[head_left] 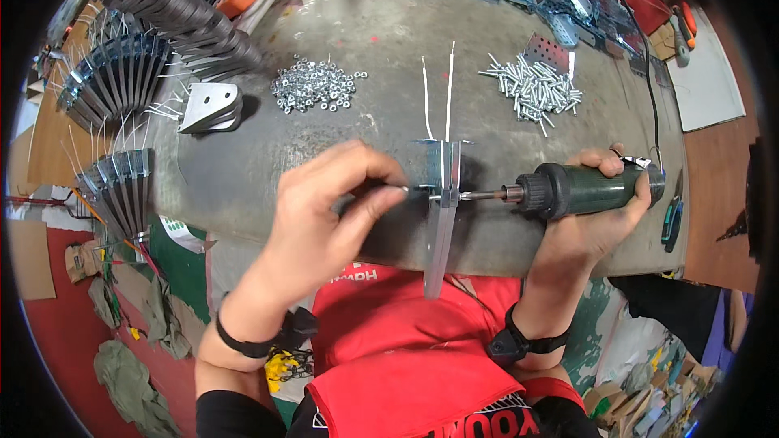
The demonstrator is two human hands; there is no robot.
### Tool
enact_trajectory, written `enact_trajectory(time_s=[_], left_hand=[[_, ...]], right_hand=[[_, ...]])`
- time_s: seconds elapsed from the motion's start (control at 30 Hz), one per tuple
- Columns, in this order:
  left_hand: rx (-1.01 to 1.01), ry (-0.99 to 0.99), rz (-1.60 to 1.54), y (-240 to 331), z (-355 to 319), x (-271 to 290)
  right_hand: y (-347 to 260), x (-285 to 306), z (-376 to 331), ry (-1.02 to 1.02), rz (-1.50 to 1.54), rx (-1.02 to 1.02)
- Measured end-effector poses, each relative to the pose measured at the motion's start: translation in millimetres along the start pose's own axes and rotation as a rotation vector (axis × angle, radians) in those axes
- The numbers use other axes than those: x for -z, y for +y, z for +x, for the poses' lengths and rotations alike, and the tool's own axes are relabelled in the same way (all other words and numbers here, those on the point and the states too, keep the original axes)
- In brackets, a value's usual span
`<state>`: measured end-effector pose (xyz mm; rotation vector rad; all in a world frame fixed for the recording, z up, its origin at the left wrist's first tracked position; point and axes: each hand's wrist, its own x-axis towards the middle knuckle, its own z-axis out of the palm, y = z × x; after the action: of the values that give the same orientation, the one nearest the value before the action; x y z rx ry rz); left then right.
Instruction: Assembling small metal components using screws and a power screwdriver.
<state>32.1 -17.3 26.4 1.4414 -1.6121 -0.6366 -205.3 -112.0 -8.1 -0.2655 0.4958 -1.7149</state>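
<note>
On the grey metal worktable (341,40), the left hand (324,211) pinched a bolt in the folded galvanised steel bracket (442,195) while the right hand (596,211), at three o'clock, clenched the dark green electric driver (588,188), fastening seemingly midway, with loose silver nuts (315,83) and bolts (535,85) left at twelve.

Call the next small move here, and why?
Probably squeeze the driver's trigger. The right hand has the green power driver level, its bit at the metal bracket, and the left hand pinches the fastener on the far side, so everything looks lined up.

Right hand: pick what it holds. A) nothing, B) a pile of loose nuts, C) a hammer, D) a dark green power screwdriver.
D: the right hand grips a dark green power screwdriver, its bit pointed at the metal bracket that the left hand steadies.
</note>
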Motion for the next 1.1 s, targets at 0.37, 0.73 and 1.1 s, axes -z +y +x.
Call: enact_trajectory(time_s=[0.37,0.73,1.1], left_hand=[[0.179,0.192,-0.544,1,-17,-38],[0.050,0.154,-0.309,2,-18,-38],[-0.001,0.194,0.004,9,-14,-36]], right_hand=[[0,-1,0,-0.015,0.122,-0.060],[0,0,1,-0.045,0.127,-0.046],[1,-1,0,-0.035,0.147,-0.058]])
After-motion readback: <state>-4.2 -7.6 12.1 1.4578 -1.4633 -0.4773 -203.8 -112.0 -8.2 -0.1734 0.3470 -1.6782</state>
